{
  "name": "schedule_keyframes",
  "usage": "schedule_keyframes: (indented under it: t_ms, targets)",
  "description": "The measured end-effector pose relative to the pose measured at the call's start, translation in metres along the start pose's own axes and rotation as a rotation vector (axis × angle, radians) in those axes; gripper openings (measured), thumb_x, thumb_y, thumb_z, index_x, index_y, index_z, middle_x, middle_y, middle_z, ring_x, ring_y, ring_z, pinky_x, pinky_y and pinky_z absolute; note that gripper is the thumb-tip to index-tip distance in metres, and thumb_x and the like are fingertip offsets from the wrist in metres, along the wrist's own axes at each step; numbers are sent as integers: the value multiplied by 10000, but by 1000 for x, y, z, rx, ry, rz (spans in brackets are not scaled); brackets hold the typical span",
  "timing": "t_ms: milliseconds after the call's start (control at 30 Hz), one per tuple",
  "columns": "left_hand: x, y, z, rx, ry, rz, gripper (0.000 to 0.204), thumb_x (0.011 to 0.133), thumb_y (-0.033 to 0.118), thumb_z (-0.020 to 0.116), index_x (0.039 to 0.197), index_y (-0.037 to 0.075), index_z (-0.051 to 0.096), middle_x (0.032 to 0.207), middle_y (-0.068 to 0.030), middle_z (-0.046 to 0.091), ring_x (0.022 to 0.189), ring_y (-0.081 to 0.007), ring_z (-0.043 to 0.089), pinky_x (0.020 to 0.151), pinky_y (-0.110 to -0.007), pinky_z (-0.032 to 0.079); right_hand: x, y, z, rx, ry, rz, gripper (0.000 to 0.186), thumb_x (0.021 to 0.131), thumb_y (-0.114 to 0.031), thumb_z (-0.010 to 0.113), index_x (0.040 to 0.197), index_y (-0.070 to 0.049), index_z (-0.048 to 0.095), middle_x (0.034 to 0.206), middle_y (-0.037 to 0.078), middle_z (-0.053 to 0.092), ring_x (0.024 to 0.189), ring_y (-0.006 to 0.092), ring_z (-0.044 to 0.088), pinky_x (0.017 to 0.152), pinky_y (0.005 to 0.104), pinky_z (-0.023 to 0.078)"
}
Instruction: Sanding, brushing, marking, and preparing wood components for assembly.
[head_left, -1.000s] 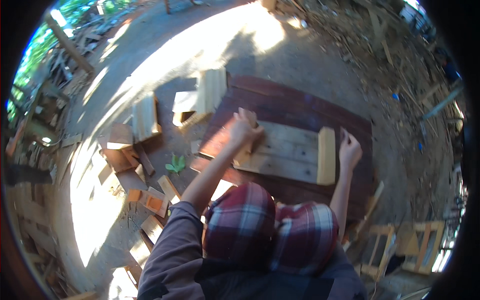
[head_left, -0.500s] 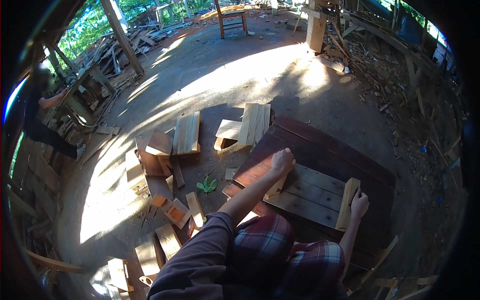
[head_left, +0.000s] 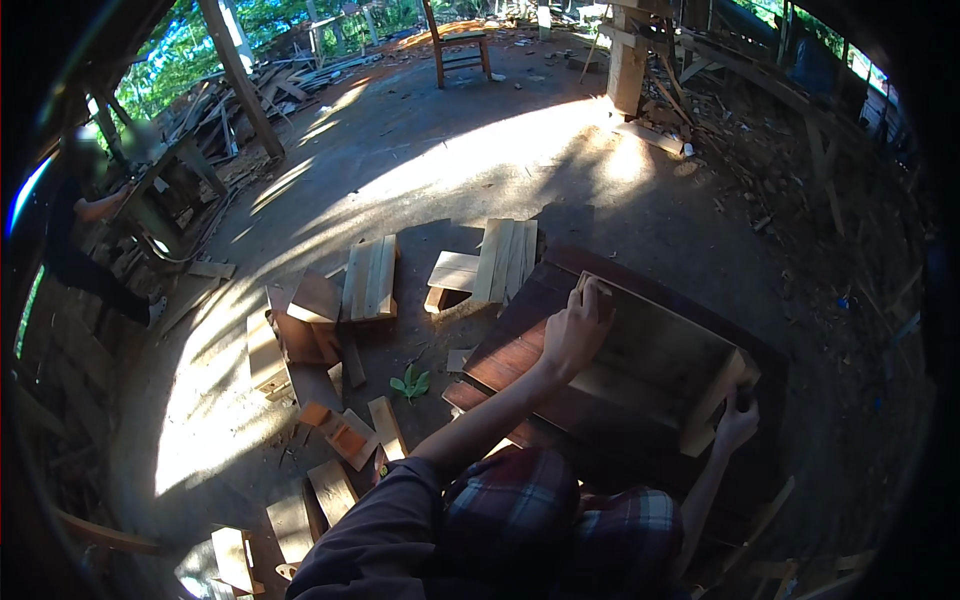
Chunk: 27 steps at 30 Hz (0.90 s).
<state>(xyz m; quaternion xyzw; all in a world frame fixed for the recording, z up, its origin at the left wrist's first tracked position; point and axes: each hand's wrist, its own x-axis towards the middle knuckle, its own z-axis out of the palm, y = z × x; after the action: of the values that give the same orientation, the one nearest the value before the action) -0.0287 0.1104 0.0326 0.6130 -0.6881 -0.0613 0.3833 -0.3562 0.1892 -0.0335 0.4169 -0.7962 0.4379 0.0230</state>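
Note:
A slatted wooden panel (head_left: 650,345) with a thick cleat at each end is tilted up over a dark reddish-brown plank surface (head_left: 505,345) in front of my lap. My left hand (head_left: 578,325) is closed round its left end, near the upper corner. At the other end, my right hand (head_left: 738,415) grips the pale right cleat (head_left: 716,400) from its outer side. The panel's face lies in shade. Its lower edge seems to be near or on the planks, though I cannot tell whether they touch.
Small wooden stools (head_left: 372,280) stand beyond the planks to the left. Loose wood blocks (head_left: 335,490) and a green leaf (head_left: 411,382) lie on the ground at my left. Farther off are a chair (head_left: 460,60), a post (head_left: 627,75) and a person (head_left: 85,225) at a bench.
The panel, which lay flatter on the planks, is now tipped up with its far edge raised. Both hands have moved with it and keep hold of its ends.

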Motion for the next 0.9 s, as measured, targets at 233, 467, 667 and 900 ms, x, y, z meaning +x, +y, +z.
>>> schedule_keyframes:
  t_ms: [233,467,667,900]
  targets:
    - [-25,-7,-28,-247,172,-17,949,838,278,736,1533,127,106,1261,-245,583,979,-433,651,766,-491,570,-36,-4,18,280,199,-88,410,817,-364,794,827,14,634,725,58,656,628,152,605,618,335,483]
    - [-62,-37,-21,-286,174,-46,971,820,252,772,1526,87,126,1342,-212,540,1011,-384,649,811,-441,561,-69,11,8,516,80,-66,260,894,-198,725,941,39,627,823,21,632,707,102,564,649,269,467]
    - [-83,-64,-28,-264,118,50,998,833,254,761,1531,63,74,1507,-234,329,1208,-426,535,907,-446,533,-84,30,4,983,-24,261,423,1008,-326,517,1237,24,581,1138,64,593,1023,156,545,898,307,435]
    - [-103,-74,-30,-232,19,2,1028,838,239,743,1538,71,10,1584,-274,5,1317,-462,421,941,-457,522,-64,9,-8,1042,47,399,529,1035,-365,427,1366,43,488,1374,120,515,1270,217,482,1063,345,374]
